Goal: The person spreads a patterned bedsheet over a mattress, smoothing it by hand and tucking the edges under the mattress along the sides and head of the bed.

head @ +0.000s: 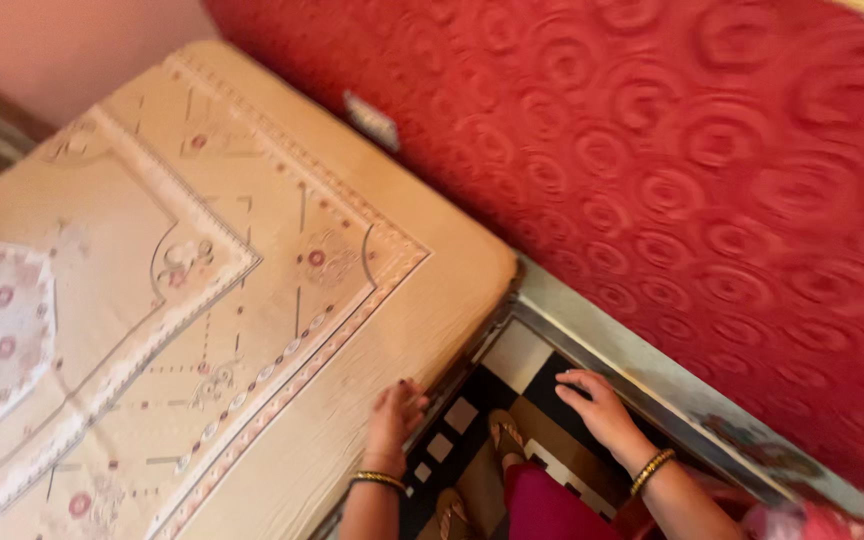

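— Where are the hands?
— The left hand (397, 408) rests fingers together, flat on the beige patterned mattress (202, 300) edge at six o'clock.
— And the other?
— The right hand (597, 402), fingers loosely spread, touches the bed frame rail (642, 375) (red mattress (702, 180) at two o'clock).

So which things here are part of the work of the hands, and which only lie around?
In use:
left hand on beige mattress edge
right hand over metal frame

Lying about:
red mattress
checkered floor
sandals
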